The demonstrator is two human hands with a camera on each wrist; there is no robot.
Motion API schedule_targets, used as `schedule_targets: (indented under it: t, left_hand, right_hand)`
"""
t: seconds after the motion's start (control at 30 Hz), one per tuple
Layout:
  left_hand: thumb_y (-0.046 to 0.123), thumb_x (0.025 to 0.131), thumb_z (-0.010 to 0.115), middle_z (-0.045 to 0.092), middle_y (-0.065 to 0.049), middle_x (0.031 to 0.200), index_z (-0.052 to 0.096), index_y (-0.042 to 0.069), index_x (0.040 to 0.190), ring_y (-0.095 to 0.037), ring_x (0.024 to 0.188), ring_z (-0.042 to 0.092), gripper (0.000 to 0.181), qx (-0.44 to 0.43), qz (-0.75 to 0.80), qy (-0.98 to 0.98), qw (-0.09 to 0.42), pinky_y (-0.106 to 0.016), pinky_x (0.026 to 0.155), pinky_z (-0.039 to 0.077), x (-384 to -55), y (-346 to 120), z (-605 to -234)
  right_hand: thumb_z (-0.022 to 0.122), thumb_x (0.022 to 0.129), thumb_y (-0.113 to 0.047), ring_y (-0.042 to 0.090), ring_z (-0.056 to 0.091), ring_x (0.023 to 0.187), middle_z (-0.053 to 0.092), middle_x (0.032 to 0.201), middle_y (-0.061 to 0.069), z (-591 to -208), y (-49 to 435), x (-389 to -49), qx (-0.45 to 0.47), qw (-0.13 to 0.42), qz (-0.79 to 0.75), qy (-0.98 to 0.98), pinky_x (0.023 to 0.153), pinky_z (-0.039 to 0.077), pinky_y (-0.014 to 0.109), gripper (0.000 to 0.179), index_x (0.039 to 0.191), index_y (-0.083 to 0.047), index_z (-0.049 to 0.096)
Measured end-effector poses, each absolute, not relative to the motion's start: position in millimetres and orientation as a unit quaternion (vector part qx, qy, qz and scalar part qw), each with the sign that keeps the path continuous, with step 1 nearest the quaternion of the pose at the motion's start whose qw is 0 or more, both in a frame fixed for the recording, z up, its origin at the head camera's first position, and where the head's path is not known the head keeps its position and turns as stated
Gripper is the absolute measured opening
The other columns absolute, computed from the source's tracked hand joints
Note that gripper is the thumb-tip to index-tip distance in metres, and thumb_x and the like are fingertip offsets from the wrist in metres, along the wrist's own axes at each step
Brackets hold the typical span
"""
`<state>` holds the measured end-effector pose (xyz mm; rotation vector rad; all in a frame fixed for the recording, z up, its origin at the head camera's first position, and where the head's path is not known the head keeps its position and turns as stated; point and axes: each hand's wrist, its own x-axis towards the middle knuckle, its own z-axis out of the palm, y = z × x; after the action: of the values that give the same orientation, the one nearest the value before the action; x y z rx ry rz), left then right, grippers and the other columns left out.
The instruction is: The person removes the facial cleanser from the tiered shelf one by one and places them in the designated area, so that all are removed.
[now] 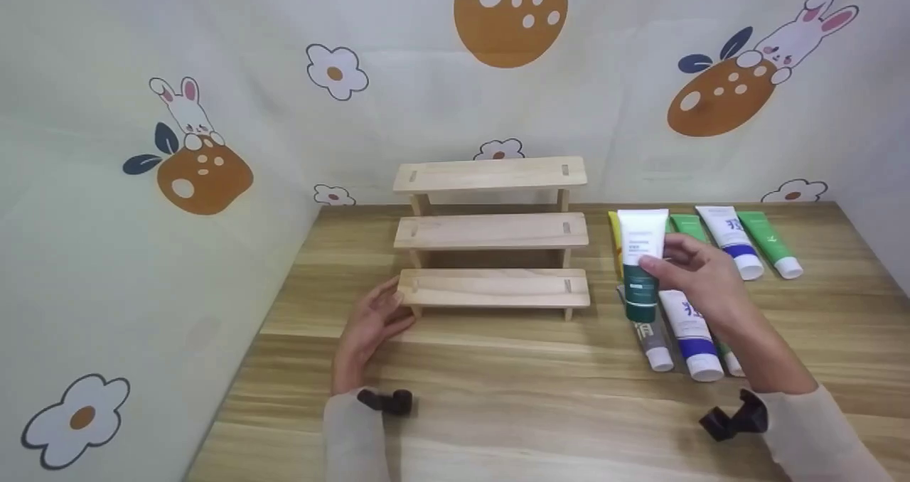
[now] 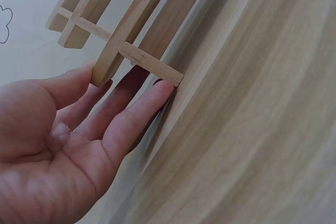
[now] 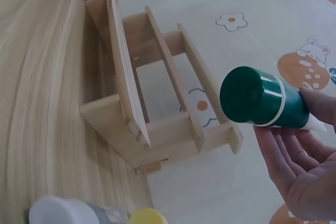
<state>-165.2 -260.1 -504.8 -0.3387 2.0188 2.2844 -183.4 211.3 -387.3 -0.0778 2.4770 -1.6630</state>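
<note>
In the head view my right hand (image 1: 700, 276) holds a white and dark green squeeze tube (image 1: 640, 283) upright, thumb across its front and fingers behind. The right wrist view shows the tube's round green cap (image 3: 241, 95) toward the camera, with the rack beyond it. A three-step wooden display rack (image 1: 490, 288) stands left of the tube. My left hand (image 1: 373, 322) holds the rack's left end at the lowest step. In the left wrist view, the thumb touches the end of that step's board (image 2: 107, 61), and the fingers reach below it to the leg (image 2: 152, 65).
Several tubes lie right of the rack: a white and blue one (image 1: 688, 325), a grey one (image 1: 652, 340), a green one (image 1: 768, 240) and another white and blue one (image 1: 731, 237). A yellow tube (image 1: 614, 237) is partly hidden. A patterned curtain (image 1: 419, 112) rises behind the wooden table (image 1: 498, 404).
</note>
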Motion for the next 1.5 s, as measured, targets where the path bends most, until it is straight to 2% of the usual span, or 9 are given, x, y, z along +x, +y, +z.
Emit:
schedule_targets:
  t: [0.1, 0.2, 0.27, 0.37, 0.47, 0.53, 0.87, 1.1, 1.5]
  left_hand:
    - [0.006, 0.105, 0.048, 0.05, -0.029, 0.145, 0.04, 0.003, 0.151, -0.033, 0.118, 0.065, 0.047, -0.116, 0.744, 0.657, 0.034, -0.042, 0.095, 0.061, -165.3, -260.4, -504.5]
    - [0.006, 0.104, 0.049, 0.05, -0.03, 0.145, 0.04, 0.003, 0.151, -0.033, 0.118, 0.065, 0.047, -0.114, 0.741, 0.661, 0.03, -0.042, 0.095, 0.062, -165.3, -260.5, -504.6]
    - [0.007, 0.105, 0.049, 0.049, -0.029, 0.146, 0.039, 0.003, 0.151, -0.032, 0.117, 0.065, 0.048, -0.114, 0.74, 0.662, 0.031, -0.041, 0.094, 0.062, -165.1, -260.4, -504.5]
    - [0.008, 0.105, 0.049, 0.046, -0.028, 0.15, 0.037, 0.002, 0.152, -0.03, 0.117, 0.064, 0.049, -0.109, 0.741, 0.662, 0.036, -0.04, 0.095, 0.062, -165.0, -260.1, -504.6]
    - [0.008, 0.105, 0.049, 0.044, -0.027, 0.151, 0.037, 0.002, 0.152, -0.029, 0.118, 0.063, 0.049, -0.11, 0.743, 0.66, 0.037, -0.042, 0.097, 0.061, -164.4, -260.0, -503.8]
    - [0.008, 0.105, 0.049, 0.045, -0.027, 0.151, 0.039, 0.002, 0.151, -0.029, 0.118, 0.063, 0.048, -0.114, 0.741, 0.66, 0.035, -0.043, 0.098, 0.06, -164.1, -260.1, -502.6]
    - [0.008, 0.105, 0.05, 0.044, -0.028, 0.151, 0.039, 0.003, 0.151, -0.03, 0.117, 0.063, 0.048, -0.118, 0.743, 0.658, 0.041, -0.043, 0.098, 0.06, -165.2, -260.6, -503.0]
    - [0.005, 0.104, 0.05, 0.043, -0.028, 0.152, 0.039, 0.001, 0.151, -0.031, 0.116, 0.064, 0.048, -0.118, 0.744, 0.657, 0.038, -0.042, 0.097, 0.061, -165.4, -262.1, -501.5]
    - [0.004, 0.104, 0.047, 0.054, -0.03, 0.14, 0.042, 0.003, 0.15, -0.03, 0.11, 0.068, 0.045, -0.123, 0.74, 0.661, 0.034, -0.038, 0.091, 0.063, -167.4, -259.6, -502.7]
  right_hand:
    - [0.066, 0.095, -0.045, -0.008, 0.064, 0.095, 0.069, 0.125, -0.007, -388.0, 223.3, -184.3, -0.036, 0.086, -0.54, 0.836, 0.084, 0.055, 0.012, 0.076, 0.152, -0.006, 0.036]
    - [0.065, 0.096, -0.044, -0.012, 0.061, 0.096, 0.057, 0.145, 0.015, -389.9, 234.2, -185.8, -0.049, 0.093, -0.527, 0.844, 0.083, 0.056, 0.011, 0.081, 0.156, -0.007, 0.026]
    - [0.065, 0.097, -0.04, -0.012, 0.061, 0.096, 0.052, 0.147, 0.021, -392.3, 241.2, -187.2, -0.062, 0.086, -0.523, 0.846, 0.082, 0.056, 0.012, 0.082, 0.158, -0.007, 0.021]
    - [0.065, 0.098, -0.034, -0.01, 0.062, 0.095, 0.061, 0.133, -0.001, -397.2, 253.8, -189.2, -0.08, 0.065, -0.526, 0.844, 0.08, 0.059, 0.014, 0.082, 0.158, -0.006, 0.017]
    - [0.064, 0.099, -0.029, -0.006, 0.064, 0.094, 0.057, 0.117, -0.025, -402.5, 266.2, -190.8, -0.088, 0.051, -0.536, 0.838, 0.078, 0.061, 0.017, 0.079, 0.159, -0.008, 0.016]
    - [0.063, 0.1, -0.029, -0.004, 0.065, 0.093, 0.056, 0.114, -0.03, -405.5, 273.5, -192.3, -0.089, 0.048, -0.538, 0.837, 0.077, 0.062, 0.018, 0.078, 0.159, -0.012, 0.015]
    - [0.064, 0.099, -0.021, 0.002, 0.067, 0.088, 0.059, 0.109, -0.016, -416.2, 299.0, -206.1, -0.104, 0.017, -0.526, 0.844, 0.073, 0.064, 0.022, 0.082, 0.161, -0.028, 0.011]
    - [0.064, 0.099, -0.014, -0.003, 0.066, 0.09, 0.058, 0.112, -0.026, -422.6, 326.6, -212.4, -0.107, 0.011, -0.519, 0.848, 0.069, 0.064, 0.025, 0.075, 0.159, -0.032, 0.022]
    - [0.063, 0.099, -0.01, -0.002, 0.064, 0.085, 0.061, 0.102, -0.028, -446.0, 379.6, -215.4, -0.086, 0.025, -0.519, 0.85, 0.066, 0.063, 0.023, 0.071, 0.154, -0.037, 0.028]
